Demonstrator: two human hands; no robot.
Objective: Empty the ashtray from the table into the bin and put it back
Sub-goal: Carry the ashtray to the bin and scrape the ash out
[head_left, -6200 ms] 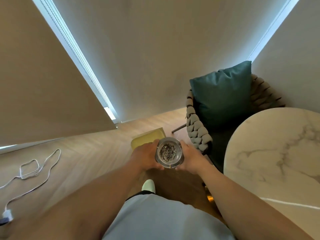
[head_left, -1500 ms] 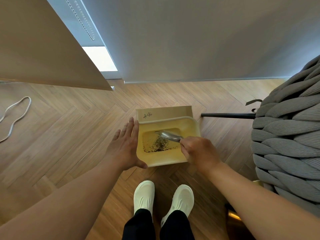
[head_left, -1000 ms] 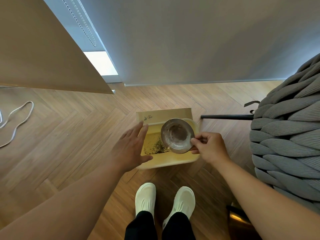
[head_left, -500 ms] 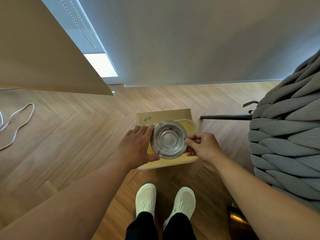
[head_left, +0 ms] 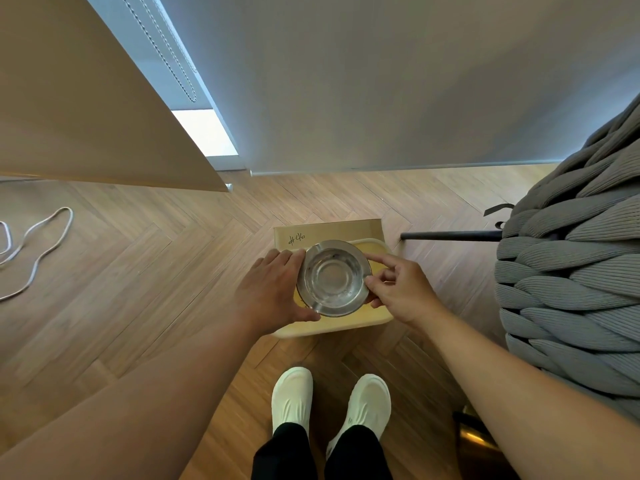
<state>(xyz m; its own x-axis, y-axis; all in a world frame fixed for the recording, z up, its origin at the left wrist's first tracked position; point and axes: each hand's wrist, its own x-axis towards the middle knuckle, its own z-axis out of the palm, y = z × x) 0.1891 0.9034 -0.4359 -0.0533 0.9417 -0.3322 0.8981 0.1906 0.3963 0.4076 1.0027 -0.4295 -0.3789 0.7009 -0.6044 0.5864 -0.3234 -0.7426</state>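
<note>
A round shiny metal ashtray is held upright over the yellow bin on the floor, its bowl showing bare metal. My left hand grips its left rim. My right hand pinches its right rim between thumb and fingers. The ashtray and both hands hide most of the bin's inside. A cardboard flap marked "#46" stands at the bin's far side.
A chunky grey knitted chair with a black leg stands close on the right. White cable loops on the wooden floor at the left. Roller blinds hang ahead. My white shoes stand just behind the bin.
The ashtray was tipped into the bin by my right hand, leaving ash inside. It then turned upright, and my left hand moved from the bin's edge onto the ashtray's rim.
</note>
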